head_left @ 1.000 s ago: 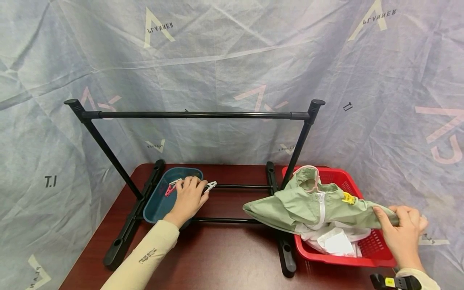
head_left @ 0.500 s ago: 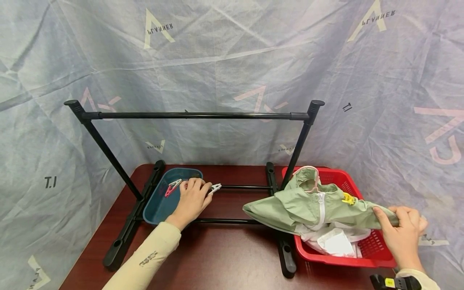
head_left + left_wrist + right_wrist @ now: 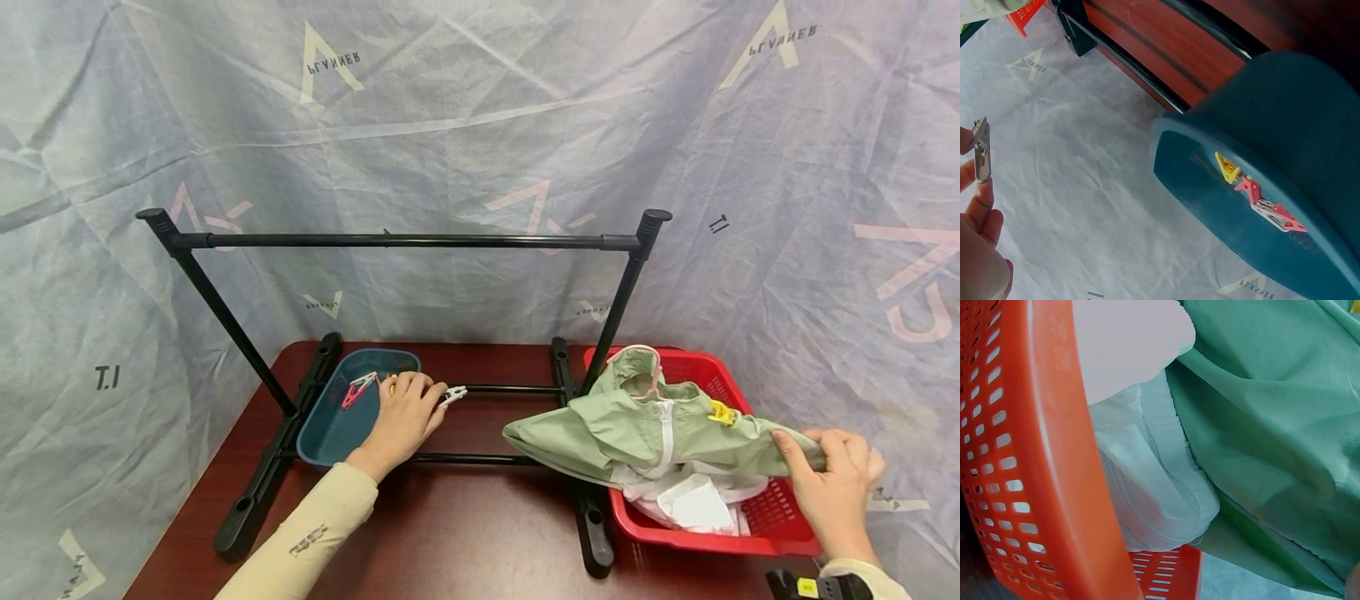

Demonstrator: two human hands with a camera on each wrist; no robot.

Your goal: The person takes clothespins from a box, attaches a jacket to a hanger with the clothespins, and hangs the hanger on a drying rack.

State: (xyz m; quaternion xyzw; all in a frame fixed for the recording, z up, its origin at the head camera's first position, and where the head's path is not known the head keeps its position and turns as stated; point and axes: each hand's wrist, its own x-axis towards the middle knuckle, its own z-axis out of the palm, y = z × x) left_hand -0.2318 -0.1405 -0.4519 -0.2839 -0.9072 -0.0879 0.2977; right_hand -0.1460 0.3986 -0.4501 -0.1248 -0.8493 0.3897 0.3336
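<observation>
My left hand [image 3: 407,417] pinches a white clothespin [image 3: 453,395] between thumb and fingertips, just right of the blue bin [image 3: 315,446]. In the left wrist view the same clothespin [image 3: 982,150] stands upright in the fingers, apart from the bin. Pink, white and yellow clothespins [image 3: 1260,199] lie in the bin. My right hand [image 3: 836,479] holds a sleeve end of a light green zip jacket [image 3: 622,433]. A pink hanger [image 3: 655,375] sits in its neck, and a yellow clothespin [image 3: 722,412] is clipped near the shoulder.
A black rack with a top bar [image 3: 420,241] stands on the dark red table [image 3: 465,533]. The red basket [image 3: 780,508], at the right, holds white clothes [image 3: 697,500] under the jacket. Grey printed cloth [image 3: 450,125] hangs behind.
My left hand has moved out of the bin to the right with the white clothespin, uncovering more of the bin. My right hand and the jacket stay in place.
</observation>
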